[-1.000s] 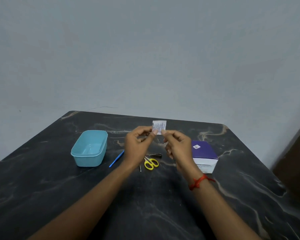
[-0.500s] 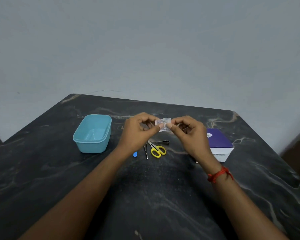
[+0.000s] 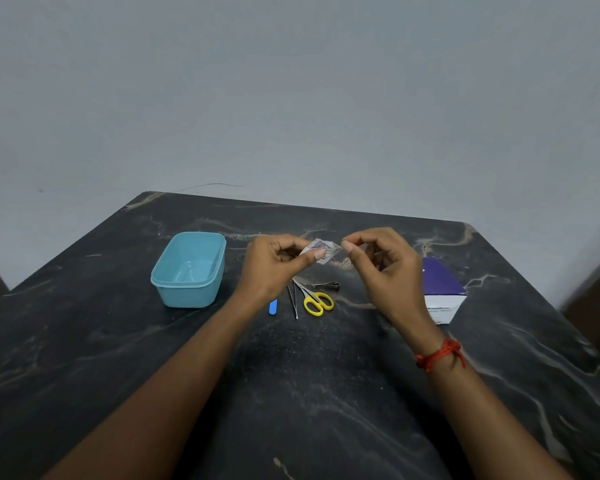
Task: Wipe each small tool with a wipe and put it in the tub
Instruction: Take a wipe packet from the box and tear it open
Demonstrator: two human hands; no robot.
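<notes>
A small white wipe sachet (image 3: 321, 250) is held above the table between both hands. My left hand (image 3: 274, 268) pinches its left part with thumb and forefinger. My right hand (image 3: 385, 268) pinches at its right corner, the other fingers curled. Below the hands lie the small tools: yellow-handled scissors (image 3: 317, 301), thin metal tweezers (image 3: 293, 301), a blue stick (image 3: 273, 306) partly hidden by my left wrist, and a metal nail clipper (image 3: 328, 285). The light blue tub (image 3: 160, 282) stands open and empty to the left.
A purple and white box (image 3: 442, 289) sits right of my right hand, near the table's right edge. The dark marbled table (image 3: 291, 393) ends at a grey wall behind. A red thread is tied round my right wrist.
The sachet came down from upright in front of the wall to tilted low over the tools. My hands have drawn slightly apart, the right one shifting to the right.
</notes>
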